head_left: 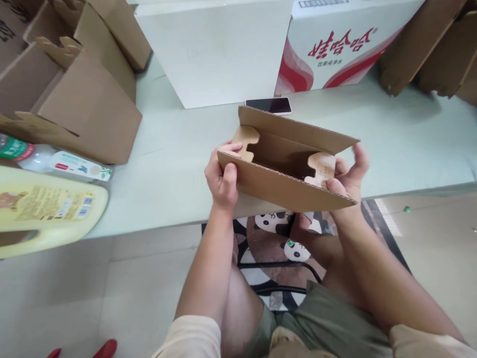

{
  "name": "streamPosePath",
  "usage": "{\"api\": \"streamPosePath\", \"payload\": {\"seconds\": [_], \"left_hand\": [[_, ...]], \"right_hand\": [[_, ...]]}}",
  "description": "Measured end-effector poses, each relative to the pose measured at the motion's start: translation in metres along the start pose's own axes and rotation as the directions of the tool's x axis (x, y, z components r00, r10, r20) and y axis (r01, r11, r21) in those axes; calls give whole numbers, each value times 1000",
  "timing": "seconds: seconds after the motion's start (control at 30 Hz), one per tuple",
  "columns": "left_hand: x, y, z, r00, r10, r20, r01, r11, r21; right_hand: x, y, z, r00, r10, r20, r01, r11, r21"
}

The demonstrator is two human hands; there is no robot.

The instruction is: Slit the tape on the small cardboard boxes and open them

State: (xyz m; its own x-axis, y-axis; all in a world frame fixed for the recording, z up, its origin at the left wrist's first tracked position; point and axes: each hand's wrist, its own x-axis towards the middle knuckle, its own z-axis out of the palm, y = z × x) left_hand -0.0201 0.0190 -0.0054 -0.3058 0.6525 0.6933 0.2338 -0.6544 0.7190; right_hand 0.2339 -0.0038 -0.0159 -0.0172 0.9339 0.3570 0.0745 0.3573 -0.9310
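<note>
The left hand (222, 176) grips one end of an open, brown cardboard box (286, 186) above a pale green table (164, 184); the right hand (348, 181), partly hidden, seems to grip the other.

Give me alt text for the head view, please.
A person's left hand and right hand hold an open carton by its ends at a pale table's edge. Behind it lies a phone, before a white box; a yellow jug is at far left.
</note>
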Motion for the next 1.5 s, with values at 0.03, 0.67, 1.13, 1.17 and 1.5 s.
{"api": "streamPosePath", "payload": {"seconds": [0.03,0.67,1.13,1.17,1.5], "left_hand": [[-1,1,-2,1000,-12,5,12,1000,12],[5,-12,0,990,-123,69,107,973,203],[13,-8,16,986,-159,-48,164,977,137],[15,-9,18,985,-163,-51,168,977,128],[20,-13,35,981,-190,-35,193,973,131]], "right_hand": [[2,-1,-1,1000,-13,-1,13,1000,27],[5,4,-11,987,-153,-58,148,986,-73],[119,14,-151,937,-115,-331,-242,470,-849],[137,14,-162,907,-114,-406,-318,446,-836],[243,-8,-204,698,119,-706,-712,216,-668]]}}
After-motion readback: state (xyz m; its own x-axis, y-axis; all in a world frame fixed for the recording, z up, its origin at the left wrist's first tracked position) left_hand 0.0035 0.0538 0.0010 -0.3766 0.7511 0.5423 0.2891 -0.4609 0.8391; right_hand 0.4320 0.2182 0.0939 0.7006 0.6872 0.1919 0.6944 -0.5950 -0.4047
